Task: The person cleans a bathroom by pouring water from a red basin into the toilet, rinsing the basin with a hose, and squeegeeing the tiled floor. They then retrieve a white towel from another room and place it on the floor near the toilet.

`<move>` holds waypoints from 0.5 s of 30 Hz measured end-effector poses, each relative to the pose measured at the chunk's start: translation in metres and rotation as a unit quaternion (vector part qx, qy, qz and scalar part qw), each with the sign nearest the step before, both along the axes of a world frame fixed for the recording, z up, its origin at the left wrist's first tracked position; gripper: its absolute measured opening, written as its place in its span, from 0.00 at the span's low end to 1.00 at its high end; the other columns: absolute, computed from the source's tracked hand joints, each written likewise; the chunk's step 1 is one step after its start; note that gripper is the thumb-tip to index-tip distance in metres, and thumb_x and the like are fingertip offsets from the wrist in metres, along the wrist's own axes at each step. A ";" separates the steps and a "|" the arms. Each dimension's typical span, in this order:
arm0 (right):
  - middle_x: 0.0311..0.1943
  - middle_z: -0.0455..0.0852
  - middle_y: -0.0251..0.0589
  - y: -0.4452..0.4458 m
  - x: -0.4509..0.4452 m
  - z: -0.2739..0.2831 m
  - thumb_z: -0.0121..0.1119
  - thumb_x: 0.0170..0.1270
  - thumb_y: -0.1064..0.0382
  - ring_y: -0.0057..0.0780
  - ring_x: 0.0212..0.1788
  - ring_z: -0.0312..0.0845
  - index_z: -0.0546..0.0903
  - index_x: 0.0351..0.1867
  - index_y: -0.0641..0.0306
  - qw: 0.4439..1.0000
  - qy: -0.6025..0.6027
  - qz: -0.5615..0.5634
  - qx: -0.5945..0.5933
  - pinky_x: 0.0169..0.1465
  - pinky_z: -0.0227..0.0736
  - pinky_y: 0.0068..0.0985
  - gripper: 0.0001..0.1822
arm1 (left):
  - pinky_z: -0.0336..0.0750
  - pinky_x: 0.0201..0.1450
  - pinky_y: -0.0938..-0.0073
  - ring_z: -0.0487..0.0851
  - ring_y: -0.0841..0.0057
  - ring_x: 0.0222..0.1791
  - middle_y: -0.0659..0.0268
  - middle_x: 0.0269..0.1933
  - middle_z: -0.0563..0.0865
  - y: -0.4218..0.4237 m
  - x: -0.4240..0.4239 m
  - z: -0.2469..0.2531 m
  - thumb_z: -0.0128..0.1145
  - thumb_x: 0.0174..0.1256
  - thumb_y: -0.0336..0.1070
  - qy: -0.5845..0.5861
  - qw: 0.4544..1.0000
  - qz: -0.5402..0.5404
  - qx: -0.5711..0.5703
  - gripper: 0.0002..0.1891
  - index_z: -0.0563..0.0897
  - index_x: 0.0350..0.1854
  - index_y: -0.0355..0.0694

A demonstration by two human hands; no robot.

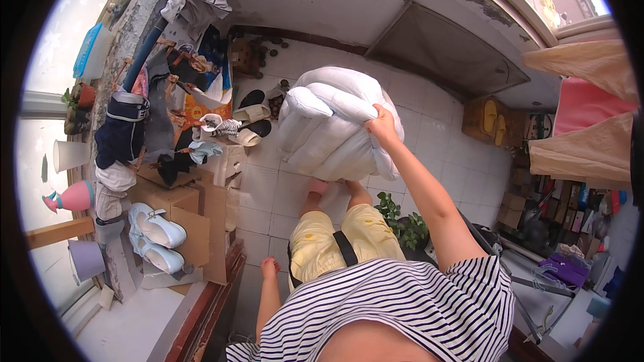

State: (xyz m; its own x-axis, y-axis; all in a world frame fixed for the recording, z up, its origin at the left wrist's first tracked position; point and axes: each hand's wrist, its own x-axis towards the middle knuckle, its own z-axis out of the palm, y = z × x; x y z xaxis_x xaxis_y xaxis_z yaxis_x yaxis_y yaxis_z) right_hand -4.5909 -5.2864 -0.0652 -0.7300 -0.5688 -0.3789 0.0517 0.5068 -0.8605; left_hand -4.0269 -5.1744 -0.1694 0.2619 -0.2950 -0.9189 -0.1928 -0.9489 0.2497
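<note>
My right hand [382,124] grips the upper right edge of a bulky white quilted cushion or folded quilt [327,136]. The bundle is held in front of my legs above the tiled floor, and it covers most of my feet. Its puffy channels bulge, and one rounded corner sticks out on its top left. Down at my left side hangs my left hand [270,265], its fingers curled in with nothing seen in them. That hand is apart from the bundle, near the reddish-brown edge [229,271] of a cabinet or ledge.
Light blue shoes [161,234] rest by a cardboard box [188,201] at left. Laundry, including navy shorts [121,133], hangs along the windowsill. Shoes [251,113] stand on the floor. A leafy potted plant [410,226] and a metal-framed rack [526,306] are on my right.
</note>
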 end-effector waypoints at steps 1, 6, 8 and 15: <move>0.15 0.74 0.32 -0.009 0.003 0.001 0.51 0.32 0.77 0.20 0.19 0.69 0.77 0.29 0.63 0.999 -0.002 0.034 0.000 0.21 0.62 0.20 0.16 | 0.73 0.24 0.77 0.75 0.76 0.25 0.64 0.29 0.76 0.017 -0.003 0.000 0.50 0.49 0.30 -0.007 1.000 0.021 0.000 0.13 0.74 0.40 0.39; 0.20 0.79 0.38 -0.034 0.026 0.004 0.51 0.35 0.75 0.25 0.25 0.74 0.78 0.31 0.64 0.977 0.046 0.207 0.036 0.32 0.67 0.21 0.15 | 0.73 0.26 0.75 0.75 0.77 0.26 0.66 0.29 0.76 0.104 -0.040 0.009 0.50 0.49 0.30 -0.002 0.985 0.167 -0.052 0.14 0.74 0.41 0.39; 0.25 0.82 0.43 -0.037 0.036 0.002 0.52 0.36 0.74 0.29 0.29 0.77 0.78 0.32 0.64 0.962 0.059 0.262 0.058 0.37 0.68 0.23 0.15 | 0.73 0.26 0.75 0.74 0.77 0.25 0.67 0.28 0.75 0.135 -0.066 0.010 0.50 0.49 0.31 -0.004 0.970 0.232 -0.067 0.15 0.74 0.42 0.39; 0.31 0.82 0.49 -0.039 0.100 -0.009 0.54 0.38 0.70 0.42 0.37 0.78 0.79 0.40 0.61 0.880 0.152 0.445 0.069 0.42 0.69 0.28 0.20 | 0.72 0.29 0.79 0.74 0.80 0.27 0.67 0.30 0.76 0.214 -0.145 0.064 0.51 0.50 0.32 -0.029 0.923 0.374 -0.081 0.15 0.74 0.43 0.40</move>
